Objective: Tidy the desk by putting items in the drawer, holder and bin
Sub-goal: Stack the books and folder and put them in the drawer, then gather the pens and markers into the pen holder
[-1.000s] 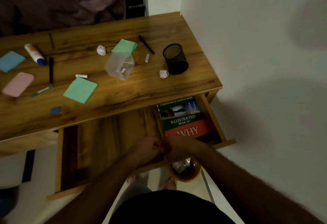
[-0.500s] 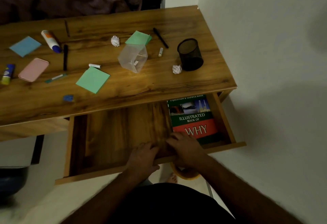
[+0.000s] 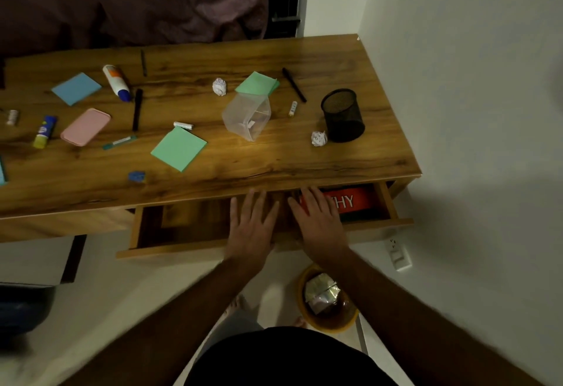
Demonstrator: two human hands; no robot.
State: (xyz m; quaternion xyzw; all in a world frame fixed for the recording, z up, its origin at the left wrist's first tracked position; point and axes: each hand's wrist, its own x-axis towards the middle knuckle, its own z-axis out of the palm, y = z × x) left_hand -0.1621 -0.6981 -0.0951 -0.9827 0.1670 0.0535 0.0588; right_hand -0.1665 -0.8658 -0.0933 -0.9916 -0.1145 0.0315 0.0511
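both hands held nothing: the left hand (image 3: 251,224) and the right hand (image 3: 320,223) lay flat with fingers straight and spread, side by side over the front part of the drawer (image 3: 182,250), palms down, wrists crossing its front edge. the drawer stood partly out from under the desk (image 3: 274,157). at its right end lay a book (image 3: 353,202) with a red cover band and white letters, the right hand's fingers overlapping its left edge. on the floor below the right forearm stood a yellow bin (image 3: 329,323) with crumpled wrappers inside. on the desk top, near the right end, a black mesh holder (image 3: 342,116) stood upright, with a paper ball (image 3: 318,138) just beside its left base. a clear plastic container (image 3: 246,116) lay tilted near the middle, a green note pad (image 3: 258,84) behind it and a second paper ball (image 3: 219,86) to the left of that pad. a black pen (image 3: 294,84) lay left of and behind the holder. a larger green pad (image 3: 178,148) lay nearer the front edge. toward the left lay a glue bottle (image 3: 116,82), a pink case (image 3: 86,126), a blue pad (image 3: 76,88) and a black marker (image 3: 137,109).
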